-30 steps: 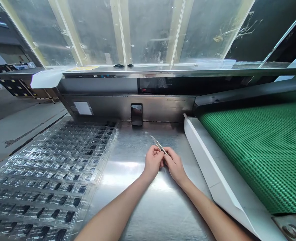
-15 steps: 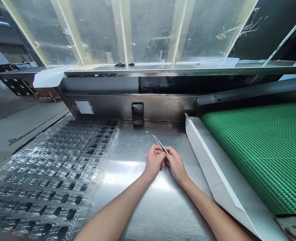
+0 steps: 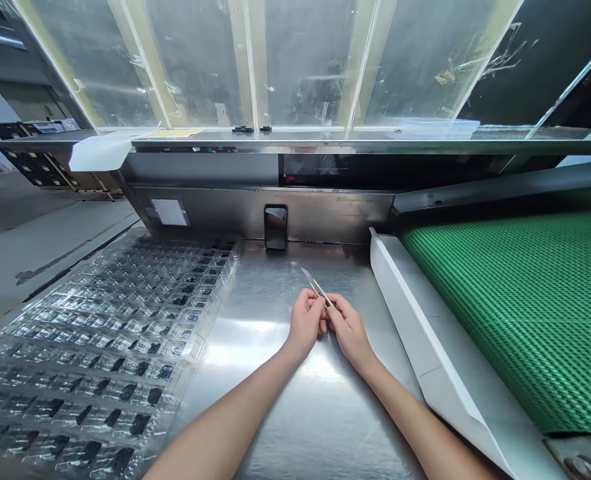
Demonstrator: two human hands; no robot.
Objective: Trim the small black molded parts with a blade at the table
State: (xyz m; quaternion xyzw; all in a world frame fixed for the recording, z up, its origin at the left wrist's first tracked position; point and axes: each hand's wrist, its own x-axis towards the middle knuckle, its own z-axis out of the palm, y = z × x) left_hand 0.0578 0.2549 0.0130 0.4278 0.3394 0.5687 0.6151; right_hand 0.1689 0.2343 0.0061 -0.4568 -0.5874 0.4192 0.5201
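A slim metal utility knife points up and to the left over the steel table, its blade tip bare. My right hand is closed on the rear end of its handle, with thumb and fingers pinched together. Against the middle of the handle, the thumb and fingers of my left hand are pinched shut. The fingertips of both hands meet there; whether some small part is also between them is hidden.
Clear plastic trays with small dark pieces in their pockets lie at the left. A black phone leans against the back panel. To the right, a white guard rail borders a green conveyor belt. A steel shelf edge crosses above.
The knife has shifted slightly to the left between my hands, and my left thumb now sits farther up its handle. The camera view has moved a little.
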